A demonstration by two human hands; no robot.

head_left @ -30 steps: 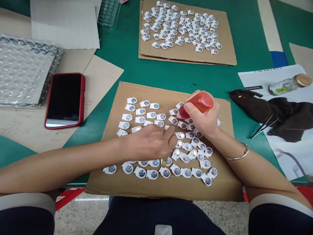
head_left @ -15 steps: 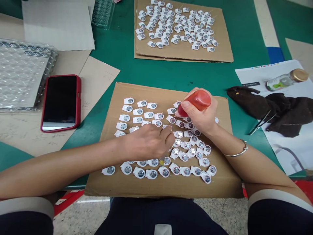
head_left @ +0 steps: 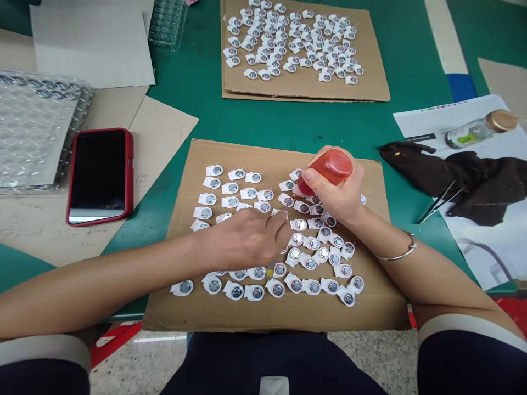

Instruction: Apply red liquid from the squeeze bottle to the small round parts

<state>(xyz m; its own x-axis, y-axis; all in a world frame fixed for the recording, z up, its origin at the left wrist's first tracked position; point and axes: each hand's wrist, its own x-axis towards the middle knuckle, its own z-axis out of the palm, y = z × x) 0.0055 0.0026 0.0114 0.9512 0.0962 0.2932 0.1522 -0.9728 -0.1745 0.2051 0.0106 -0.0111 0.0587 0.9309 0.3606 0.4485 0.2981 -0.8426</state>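
Note:
My right hand [head_left: 346,197] is wrapped round a red, rounded squeeze bottle [head_left: 332,166], tilted with its end down toward the cardboard sheet [head_left: 288,318]; the tip is hidden. Close beside it, my left hand [head_left: 257,236] is closed in a pinch low over the same sheet. What its fingers hold cannot be made out; a small yellow bit [head_left: 269,272] shows just below them. Around both hands lie loose rows of small white tabs with round silver discs, such as one front tab [head_left: 254,292]. Some of these are covered by my hands and forearm.
A second cardboard sheet [head_left: 247,90] with many similar pieces lies at the back. To the left are a red-cased phone [head_left: 101,175] and bubble wrap [head_left: 33,131]. At right lie tweezers [head_left: 440,203], a dark cloth [head_left: 486,189] and a glass jar [head_left: 473,133].
Both hands stay almost in place, with the red bottle still in the right one. The whole view has shifted slightly.

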